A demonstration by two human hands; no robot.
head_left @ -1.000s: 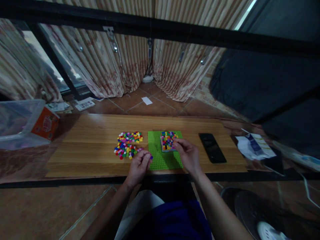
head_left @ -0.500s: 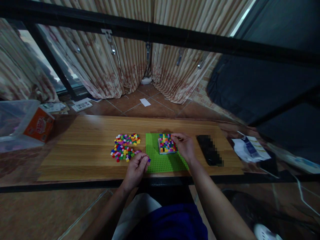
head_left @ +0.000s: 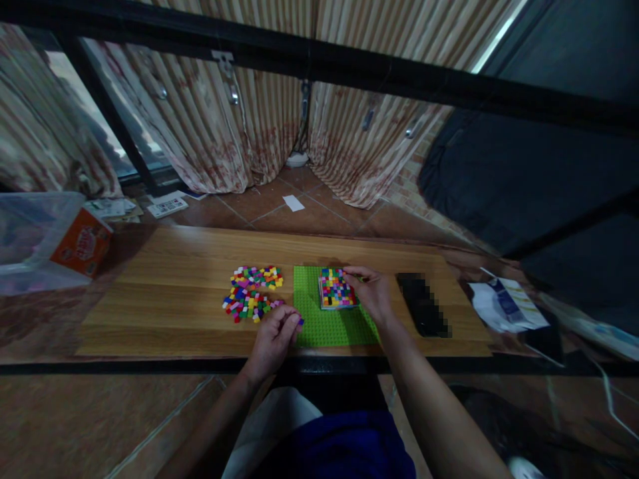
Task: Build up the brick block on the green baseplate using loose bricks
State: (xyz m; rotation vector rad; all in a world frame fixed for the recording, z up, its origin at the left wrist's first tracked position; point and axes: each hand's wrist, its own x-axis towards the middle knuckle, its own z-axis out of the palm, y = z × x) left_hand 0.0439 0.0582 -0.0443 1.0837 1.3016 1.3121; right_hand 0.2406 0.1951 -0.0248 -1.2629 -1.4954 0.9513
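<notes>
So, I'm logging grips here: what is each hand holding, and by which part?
The left hand pinches a small blue brick at its fingertips. The right hand touches the multicoloured brick block at its far right corner; no clear grip shows.

Multicolour bricks (head_left: 252,295), green baseplate (head_left: 332,319) w/ multicolour block (head_left: 337,289), striped curtains (head_left: 200,133), orange box (head_left: 82,243).

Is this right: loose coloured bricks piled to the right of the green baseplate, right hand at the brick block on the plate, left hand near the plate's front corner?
One slip. The head view shows the loose coloured bricks piled to the left of the green baseplate, not the right. The rest holds: right hand at the brick block, left hand near the plate's front corner.
</notes>
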